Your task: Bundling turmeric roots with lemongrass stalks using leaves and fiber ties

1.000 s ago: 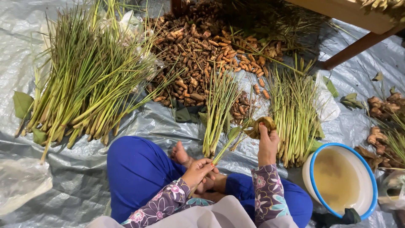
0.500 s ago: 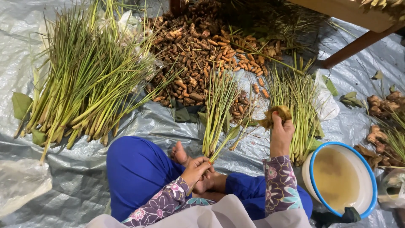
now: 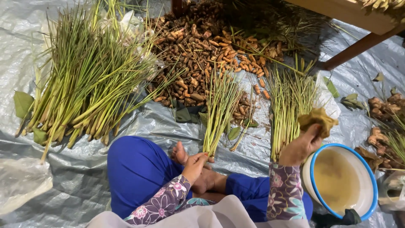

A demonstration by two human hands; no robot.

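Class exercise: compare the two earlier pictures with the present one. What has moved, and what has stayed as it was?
The right hand, gripping a brownish rag, has swung out to the right, from near the small lemongrass bundle to just above the blue-rimmed basin. The left hand stays holding that bundle's base. The big lemongrass pile, the root heap and the tarpaulin are unchanged.

The right hand [image 3: 300, 147] closed round a crumpled brown-yellow rag [image 3: 317, 120], so its fingertips were hidden behind the cloth; the left hand [image 3: 195, 165] covered the base of a small green bundle [image 3: 219, 112], and how tightly it gripped could not be told; the blue-rimmed basin [image 3: 371, 181] held cloudy liquid that hid its bottom; the brown roots [image 3: 382, 122] ran off the right edge; a wooden table leg [image 3: 354, 50] was cut off above.
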